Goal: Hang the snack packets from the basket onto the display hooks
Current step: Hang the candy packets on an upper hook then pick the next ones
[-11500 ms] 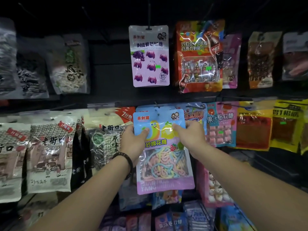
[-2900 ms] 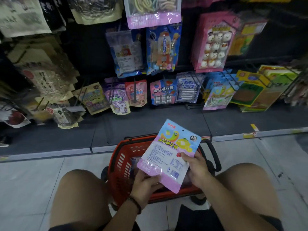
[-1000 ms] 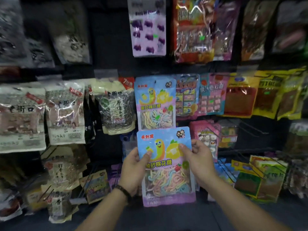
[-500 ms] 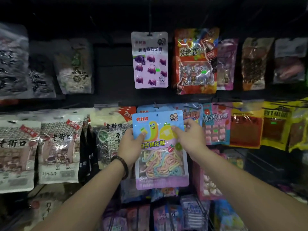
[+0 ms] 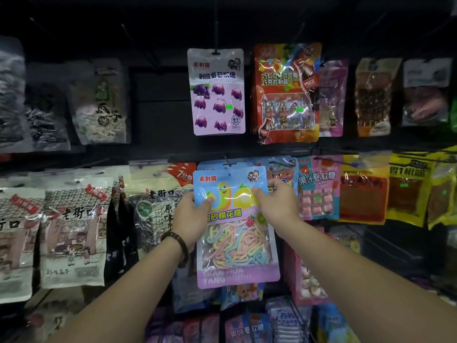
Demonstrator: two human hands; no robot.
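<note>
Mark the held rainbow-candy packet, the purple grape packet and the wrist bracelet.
rainbow-candy packet (image 5: 237, 246), head view, clear window over the candy strips.
purple grape packet (image 5: 216, 95), head view, middle of its front.
bracelet (image 5: 183, 246), head view, beads on the left wrist.

A snack packet is held upright in front of the middle row of the display. The left hand is on its left edge and the right hand on its right. Its top sits just below a hook, and a twin packet hangs directly behind it. Seed packets hang to its left and a roll-sweet packet to its right. A grape-sweet packet hangs in the row above.
</note>
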